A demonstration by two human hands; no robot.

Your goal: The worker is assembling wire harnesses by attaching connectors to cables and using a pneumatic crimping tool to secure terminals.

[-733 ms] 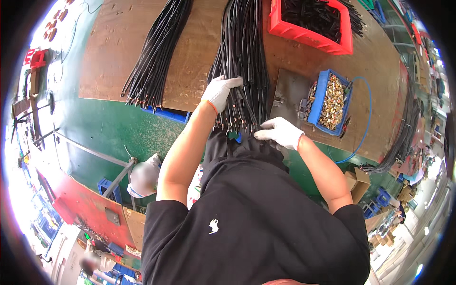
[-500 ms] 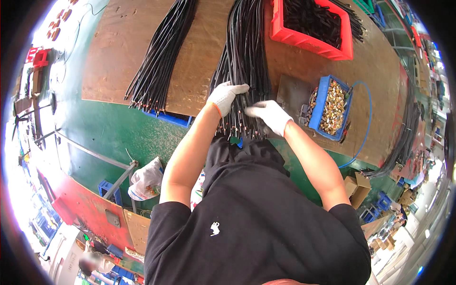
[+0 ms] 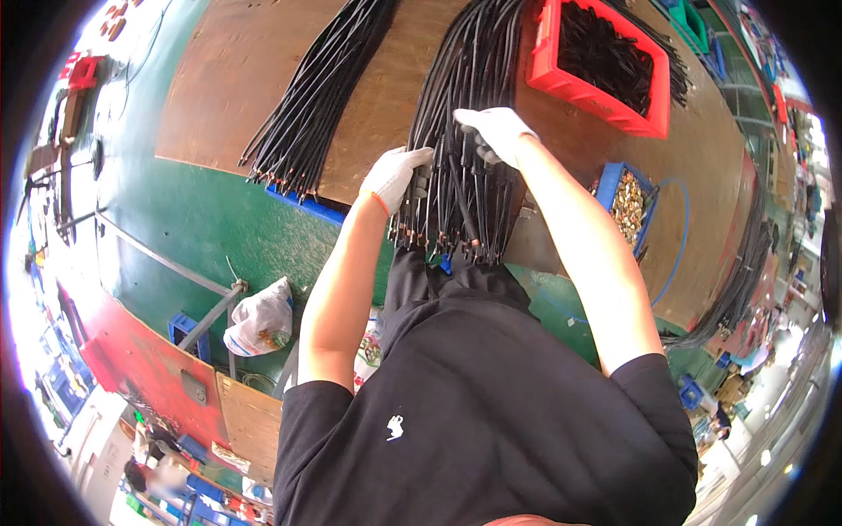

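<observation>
A thick bundle of long black cables runs over the table toward me, its stripped copper ends hanging at the near edge. Both hands wear white gloves. My left hand is closed around cables at the bundle's left side, a little above their ends. Farther up and to the right, my right hand lies over the bundle with its fingers bent in on a black cable; its fingertips are partly hidden. Short, thicker black sleeves show on some of the cables below it.
A second cable bundle lies to the left on the brown table. At the far right stands a red crate of short black pieces. A blue bin of small brass-coloured parts sits behind my right forearm. A white plastic bag is at the lower left.
My right hand has moved up and away along the bundle, from near the cable ends. My left hand stays at the bundle's left side. The view has shifted slightly.
</observation>
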